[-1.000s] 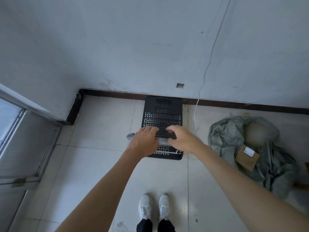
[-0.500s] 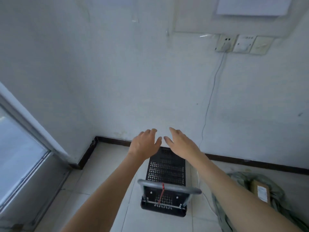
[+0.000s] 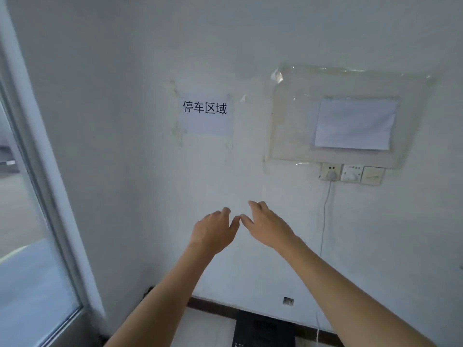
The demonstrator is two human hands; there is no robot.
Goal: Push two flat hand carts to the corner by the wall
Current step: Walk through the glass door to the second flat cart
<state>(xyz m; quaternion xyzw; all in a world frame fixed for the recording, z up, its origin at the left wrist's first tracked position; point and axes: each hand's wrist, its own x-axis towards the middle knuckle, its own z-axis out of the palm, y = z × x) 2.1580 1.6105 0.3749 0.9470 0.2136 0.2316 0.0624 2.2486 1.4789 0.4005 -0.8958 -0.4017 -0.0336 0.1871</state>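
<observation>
Hand cart [image 3: 263, 330] sat by wall w/ baseboard; left hand [image 3: 213, 232] & right hand [image 3: 269, 227] hovered loose, holding nothing

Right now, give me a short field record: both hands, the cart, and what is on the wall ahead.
left hand: raised in front of the wall, fingers relaxed, holds nothing
right hand: raised beside it, fingers relaxed, holds nothing
hand cart: black perforated deck at the bottom edge, far end against the baseboard; handle out of view
second cart: not in view
paper sign: on the wall, above the hands
sockets: right of the sign, a white cable hanging down from them
window frame: on the left
</observation>
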